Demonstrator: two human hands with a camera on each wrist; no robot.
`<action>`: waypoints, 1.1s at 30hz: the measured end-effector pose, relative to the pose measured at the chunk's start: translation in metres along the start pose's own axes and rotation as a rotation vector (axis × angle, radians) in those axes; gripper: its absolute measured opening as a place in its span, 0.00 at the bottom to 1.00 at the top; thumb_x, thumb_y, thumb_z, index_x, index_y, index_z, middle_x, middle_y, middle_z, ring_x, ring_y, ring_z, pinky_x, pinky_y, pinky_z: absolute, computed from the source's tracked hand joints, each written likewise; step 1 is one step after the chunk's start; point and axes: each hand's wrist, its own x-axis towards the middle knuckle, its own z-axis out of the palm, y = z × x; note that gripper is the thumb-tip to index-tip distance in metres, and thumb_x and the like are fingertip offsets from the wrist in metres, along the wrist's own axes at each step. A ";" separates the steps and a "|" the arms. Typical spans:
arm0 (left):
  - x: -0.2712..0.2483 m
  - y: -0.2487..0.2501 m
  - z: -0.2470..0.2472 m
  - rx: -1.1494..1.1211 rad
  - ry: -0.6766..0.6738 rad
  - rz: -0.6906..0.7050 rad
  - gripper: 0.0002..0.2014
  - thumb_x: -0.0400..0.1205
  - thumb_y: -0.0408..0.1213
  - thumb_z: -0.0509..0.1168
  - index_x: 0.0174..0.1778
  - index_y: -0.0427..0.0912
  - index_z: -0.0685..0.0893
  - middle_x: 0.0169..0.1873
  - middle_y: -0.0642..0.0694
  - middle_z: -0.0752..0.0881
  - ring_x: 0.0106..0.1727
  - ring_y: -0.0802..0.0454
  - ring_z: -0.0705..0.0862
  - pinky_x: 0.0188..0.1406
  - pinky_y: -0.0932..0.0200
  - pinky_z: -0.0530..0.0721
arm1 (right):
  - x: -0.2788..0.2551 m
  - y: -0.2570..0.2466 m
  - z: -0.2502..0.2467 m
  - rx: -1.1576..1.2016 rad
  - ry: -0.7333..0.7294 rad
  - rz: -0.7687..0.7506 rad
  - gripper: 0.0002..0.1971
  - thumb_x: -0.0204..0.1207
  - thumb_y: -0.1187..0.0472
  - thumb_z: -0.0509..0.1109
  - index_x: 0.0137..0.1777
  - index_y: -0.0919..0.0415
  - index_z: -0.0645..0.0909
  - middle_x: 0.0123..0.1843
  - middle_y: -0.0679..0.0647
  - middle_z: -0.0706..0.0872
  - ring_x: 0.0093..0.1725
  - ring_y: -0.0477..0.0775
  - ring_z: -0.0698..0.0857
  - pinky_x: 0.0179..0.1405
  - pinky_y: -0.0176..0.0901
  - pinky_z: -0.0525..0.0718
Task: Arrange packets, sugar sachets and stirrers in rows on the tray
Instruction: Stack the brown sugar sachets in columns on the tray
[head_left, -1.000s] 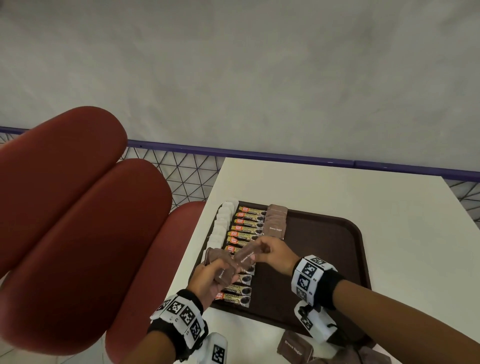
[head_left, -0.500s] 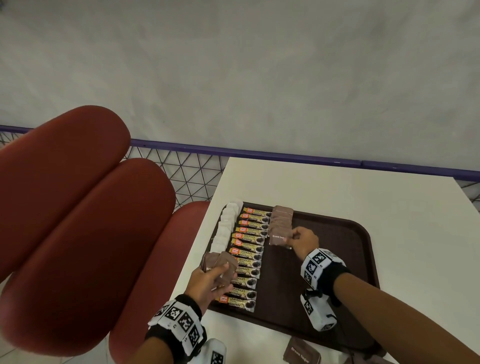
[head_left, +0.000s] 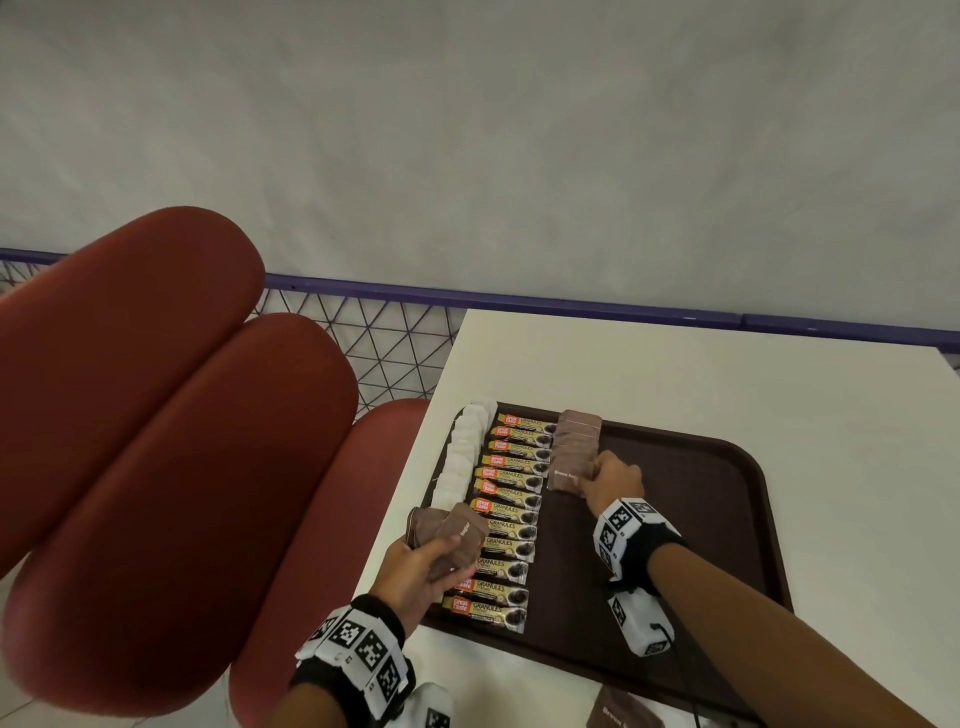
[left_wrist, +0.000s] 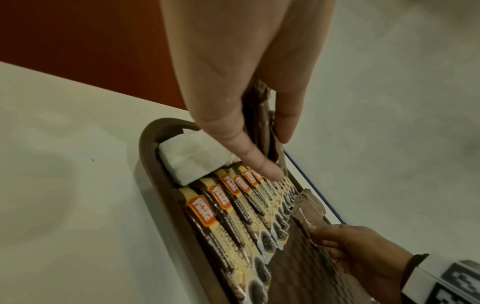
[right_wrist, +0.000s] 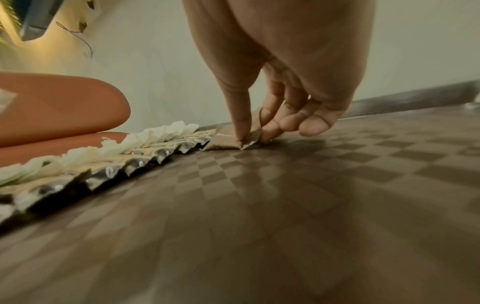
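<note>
White table (head_left: 675, 395) | left hand (head_left: 421, 571) clutches sachets (head_left: 457, 535) | right hand (head_left: 613, 480) pinches sachet (head_left: 566, 475)

Café seating: red padded bench (head_left: 156, 415), white table (head_left: 675, 389), serving tray (head_left: 753, 519).

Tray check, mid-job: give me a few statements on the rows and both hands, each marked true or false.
1. The left hand grips a bunch of brown sugar sachets. True.
2. The right hand is empty and off the tray. False: it pinches the nearest sachet of the brown sugar row on the tray.
3. The coffee packets lie between the white sachets and the brown sugar row. True.
4. The brown sugar row is as long as the coffee row. False: it covers only the far part.
5. Stirrers already lie on the tray. False: none shows.
</note>
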 end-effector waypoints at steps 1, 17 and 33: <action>0.000 0.000 0.000 0.006 0.002 0.001 0.13 0.78 0.23 0.64 0.59 0.30 0.80 0.53 0.32 0.88 0.55 0.39 0.87 0.42 0.54 0.90 | 0.001 0.000 0.001 -0.040 0.012 -0.020 0.14 0.75 0.56 0.70 0.55 0.63 0.77 0.59 0.64 0.81 0.62 0.64 0.76 0.61 0.52 0.79; -0.005 0.000 0.013 0.067 0.039 0.029 0.18 0.77 0.28 0.69 0.64 0.35 0.80 0.55 0.37 0.88 0.54 0.44 0.87 0.40 0.57 0.89 | -0.035 -0.008 -0.015 0.004 0.070 -0.347 0.19 0.78 0.51 0.64 0.62 0.62 0.71 0.60 0.56 0.77 0.63 0.57 0.73 0.60 0.49 0.75; -0.011 -0.005 0.032 0.094 0.005 0.014 0.14 0.76 0.31 0.70 0.57 0.37 0.83 0.49 0.39 0.90 0.51 0.45 0.88 0.42 0.56 0.87 | -0.081 -0.027 -0.006 0.451 -0.576 -0.450 0.21 0.73 0.69 0.71 0.65 0.63 0.72 0.43 0.60 0.78 0.41 0.53 0.78 0.43 0.39 0.78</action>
